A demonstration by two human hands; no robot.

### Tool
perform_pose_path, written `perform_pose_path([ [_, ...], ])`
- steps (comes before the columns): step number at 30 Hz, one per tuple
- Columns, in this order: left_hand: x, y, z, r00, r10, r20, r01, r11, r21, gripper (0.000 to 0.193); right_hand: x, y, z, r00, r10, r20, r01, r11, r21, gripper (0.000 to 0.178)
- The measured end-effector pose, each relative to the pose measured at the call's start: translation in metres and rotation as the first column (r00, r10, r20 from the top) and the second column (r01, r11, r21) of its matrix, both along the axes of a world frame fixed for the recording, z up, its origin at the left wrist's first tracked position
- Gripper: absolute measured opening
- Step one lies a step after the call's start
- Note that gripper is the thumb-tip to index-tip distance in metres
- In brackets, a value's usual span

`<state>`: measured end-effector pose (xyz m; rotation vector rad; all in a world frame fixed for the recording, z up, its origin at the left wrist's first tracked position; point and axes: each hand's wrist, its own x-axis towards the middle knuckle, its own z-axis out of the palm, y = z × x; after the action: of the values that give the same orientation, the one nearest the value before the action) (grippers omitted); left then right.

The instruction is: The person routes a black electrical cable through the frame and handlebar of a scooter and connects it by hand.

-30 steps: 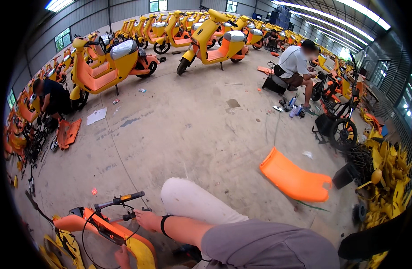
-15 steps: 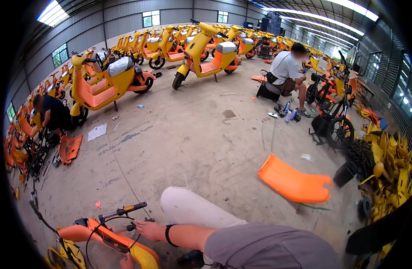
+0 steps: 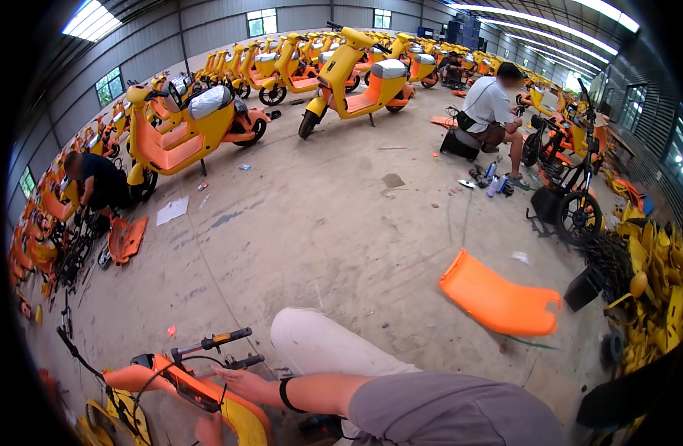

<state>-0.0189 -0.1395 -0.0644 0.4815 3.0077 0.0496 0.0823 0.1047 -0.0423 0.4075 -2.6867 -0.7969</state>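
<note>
Right hand has shifted nearer the orange panel

Head view, from the left of two fisheye cameras worn side by side. The lens faces forward and down past the wearer's pale trouser leg and grey sleeve, both very near; the right hand lies close, lower left. Floor spans the middle distance, the far wall the top; straight edges bend toward the margin.
</note>
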Motion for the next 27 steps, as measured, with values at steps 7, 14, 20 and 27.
perform_pose_path([
  [7,-0.023,0.003,0.000,0.962,0.170,0.215,-0.126,0.970,-0.208,0.048,-0.016,0.013,0.021,0.987,0.011,0.162,0.003,0.996,-0.090,0.046],
  [14,-0.018,0.019,0.021,0.940,0.150,0.307,-0.074,0.966,-0.247,0.046,-0.052,0.030,0.010,0.934,0.048,0.353,0.014,0.985,-0.171,0.024],
  [20,-0.018,0.039,0.031,0.943,0.141,0.302,-0.045,0.952,-0.304,0.044,-0.082,0.030,0.006,0.856,0.080,0.511,0.084,0.954,-0.289,0.020],
  [27,-0.030,0.048,0.036,0.929,0.071,0.364,0.025,0.967,-0.252,0.046,-0.123,0.015,0.015,0.781,0.222,0.584,0.120,0.864,-0.489,0.014],
])
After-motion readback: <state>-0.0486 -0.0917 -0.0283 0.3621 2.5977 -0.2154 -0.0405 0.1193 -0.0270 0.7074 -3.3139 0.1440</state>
